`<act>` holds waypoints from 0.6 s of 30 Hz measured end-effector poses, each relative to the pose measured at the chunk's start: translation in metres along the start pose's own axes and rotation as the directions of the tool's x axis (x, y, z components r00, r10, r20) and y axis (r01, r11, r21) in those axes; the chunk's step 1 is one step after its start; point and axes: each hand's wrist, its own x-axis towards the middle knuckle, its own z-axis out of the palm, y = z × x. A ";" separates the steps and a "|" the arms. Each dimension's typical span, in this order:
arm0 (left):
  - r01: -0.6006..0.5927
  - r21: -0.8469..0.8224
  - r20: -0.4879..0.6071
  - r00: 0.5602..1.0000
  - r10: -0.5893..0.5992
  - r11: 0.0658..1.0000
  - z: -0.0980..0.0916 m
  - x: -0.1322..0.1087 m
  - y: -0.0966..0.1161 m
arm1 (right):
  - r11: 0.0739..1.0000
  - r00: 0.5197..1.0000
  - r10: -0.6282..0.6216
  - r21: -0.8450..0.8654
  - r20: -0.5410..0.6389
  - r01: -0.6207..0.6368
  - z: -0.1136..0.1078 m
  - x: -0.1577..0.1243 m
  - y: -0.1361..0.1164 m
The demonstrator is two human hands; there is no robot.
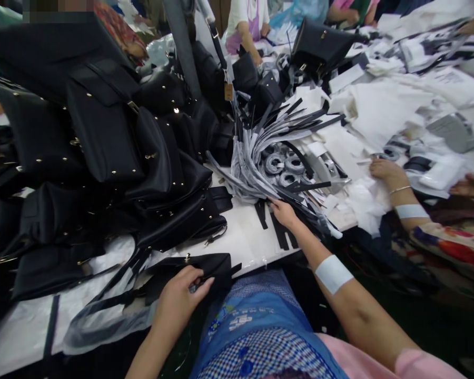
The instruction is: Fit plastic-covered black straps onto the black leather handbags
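Observation:
At the table's near edge, my left hand point(181, 297) is curled over a black handbag point(215, 266), thumb and fingers closing on its edge. A bit of something grey shows between them, too small to name. A strap in clear plastic film point(110, 321) trails from this bag to the left. My right hand point(283, 213) reaches to the near end of a bundle of plastic-wrapped straps point(250, 163), its fingers closed on one strap there. Short black strips point(281, 234) hang over the edge just below that hand.
Black handbags point(102, 126) with gold studs are piled on the left. Rolled wrapped straps point(288, 168) lie beyond the bundle. White sheets and packing point(383, 105) spread to the right. A co-worker's hand point(389, 171) works at the right side; other people stand across the table.

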 end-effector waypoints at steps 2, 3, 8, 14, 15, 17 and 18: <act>-0.018 -0.008 0.011 1.000 0.018 1.000 0.006 0.009 0.001 | 1.000 0.999 0.030 0.010 -0.025 -0.030 -0.016 0.016 0.006; -0.023 -0.008 0.011 1.000 0.023 1.000 0.009 0.013 0.001 | 0.999 0.999 0.041 0.016 -0.034 -0.040 -0.024 0.023 0.009; -0.016 0.009 0.002 1.000 0.016 1.000 0.021 0.028 0.004 | 0.998 0.998 0.051 0.039 -0.038 -0.049 -0.043 0.046 0.017; -0.036 -0.009 0.015 0.999 0.036 0.999 0.033 0.034 0.001 | 0.999 0.999 0.034 0.020 -0.026 -0.033 -0.035 0.036 0.015; -0.037 -0.013 0.020 0.999 0.037 0.999 0.035 0.035 0.001 | 0.999 0.999 0.031 0.011 -0.023 -0.031 -0.033 0.033 0.014; -0.031 -0.020 0.027 0.999 0.031 0.999 0.037 0.035 0.000 | 1.000 1.000 0.026 -0.012 -0.011 -0.026 -0.029 0.028 0.011; -0.028 -0.023 0.027 0.999 0.028 0.999 0.037 0.035 0.001 | 0.999 1.000 0.021 -0.026 -0.002 -0.021 -0.027 0.026 0.009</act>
